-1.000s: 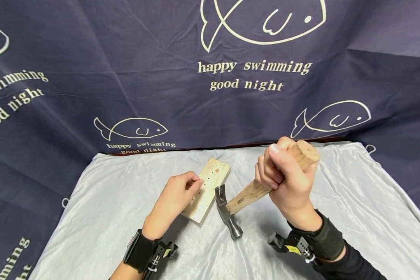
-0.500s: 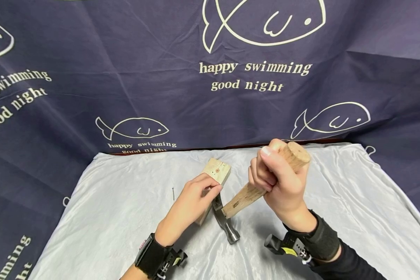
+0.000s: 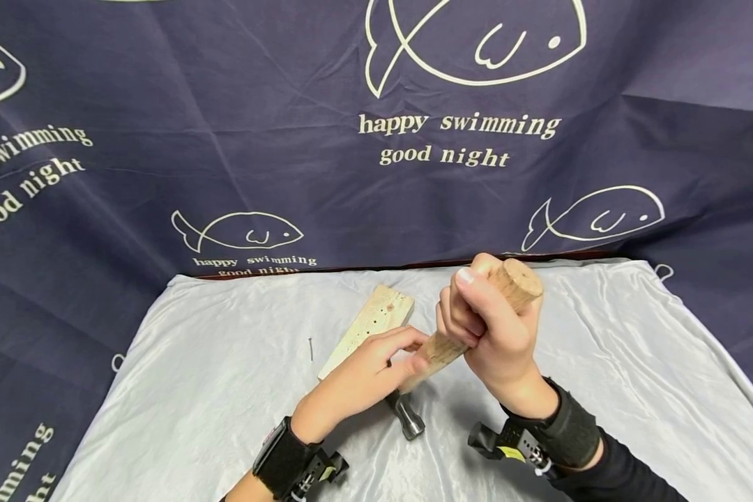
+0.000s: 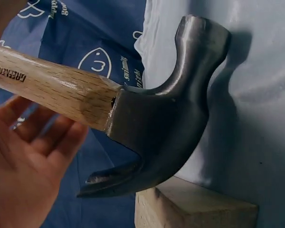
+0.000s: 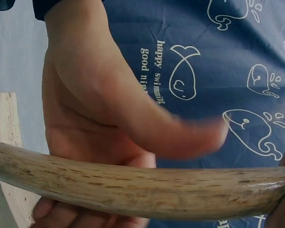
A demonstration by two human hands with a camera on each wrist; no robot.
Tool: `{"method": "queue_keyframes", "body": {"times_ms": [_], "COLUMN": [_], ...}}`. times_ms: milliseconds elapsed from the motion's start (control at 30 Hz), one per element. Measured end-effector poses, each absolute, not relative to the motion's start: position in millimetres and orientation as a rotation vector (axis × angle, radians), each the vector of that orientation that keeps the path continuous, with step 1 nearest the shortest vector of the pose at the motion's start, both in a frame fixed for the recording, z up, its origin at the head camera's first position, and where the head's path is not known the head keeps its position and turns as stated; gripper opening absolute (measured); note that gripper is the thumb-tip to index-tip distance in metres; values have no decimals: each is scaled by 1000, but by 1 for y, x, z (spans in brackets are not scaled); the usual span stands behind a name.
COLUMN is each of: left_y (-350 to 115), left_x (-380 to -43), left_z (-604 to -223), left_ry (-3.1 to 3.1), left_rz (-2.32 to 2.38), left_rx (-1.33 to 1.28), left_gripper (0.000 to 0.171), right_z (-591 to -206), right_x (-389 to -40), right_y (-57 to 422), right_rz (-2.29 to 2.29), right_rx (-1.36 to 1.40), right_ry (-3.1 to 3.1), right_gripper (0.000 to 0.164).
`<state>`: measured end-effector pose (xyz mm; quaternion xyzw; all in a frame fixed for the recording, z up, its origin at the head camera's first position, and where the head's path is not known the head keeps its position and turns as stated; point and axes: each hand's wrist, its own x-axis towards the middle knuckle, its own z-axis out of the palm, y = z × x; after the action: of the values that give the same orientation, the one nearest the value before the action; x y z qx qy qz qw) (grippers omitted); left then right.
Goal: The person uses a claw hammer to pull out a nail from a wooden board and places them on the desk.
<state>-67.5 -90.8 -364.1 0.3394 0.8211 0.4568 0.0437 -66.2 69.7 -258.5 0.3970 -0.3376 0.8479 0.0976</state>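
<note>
My right hand (image 3: 498, 328) grips a claw hammer (image 3: 409, 420) by the end of its wooden handle, the head hanging low over the cloth. Around the handle close to the head lies my left hand (image 3: 360, 376), fingers on one side. In the right wrist view, its thumb stands out straight above the handle (image 5: 133, 190), not closed on it. The left wrist view shows the steel hammer head (image 4: 156, 128) with its claw towards a pale wooden block (image 4: 194, 202). Several small dark holes dot that block (image 3: 379, 317), partly covered by the left hand in the head view.
A single nail (image 3: 310, 348) is on the pale satin cloth (image 3: 226, 369), left of the block. Behind the table hangs a dark blue curtain (image 3: 326, 181) with white fish prints. Both wrists wear black straps with small cameras.
My left hand has moved right from over the block to the hammer handle, leaving the nail on the cloth in sight. The right hand and hammer have shifted slightly left and down.
</note>
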Motion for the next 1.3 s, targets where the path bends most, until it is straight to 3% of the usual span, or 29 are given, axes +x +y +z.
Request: {"method": "queue_keyframes", "body": {"times_ms": [133,333,533,967,1300], "left_y": [-84,-73,-63,-60,-55], "left_x": [-63,-61,-61,-59,-58], "left_z": [-362,-365,-367,-375,-375], "left_ry": [2367,2378,2403,2398,2436], "left_rz": [1401,1483,1513,1550,1534], "left_rx": [996,848,826,737,711], "left_gripper": [36,32,44,24,21], "right_z": [-258,-258,-259,-266,-268], "right_x": [-67,-66,-66,-65,-65], "right_y": [69,68,70,68,72], "right_rz": [2498,2491,2492,2444,2451], "right_rx": [1180,1170,1179,1131,1079], "right_ry": [-1016,-1032,-1021,-1085,-1113], "right_gripper": [31,31,31,30,30]}}
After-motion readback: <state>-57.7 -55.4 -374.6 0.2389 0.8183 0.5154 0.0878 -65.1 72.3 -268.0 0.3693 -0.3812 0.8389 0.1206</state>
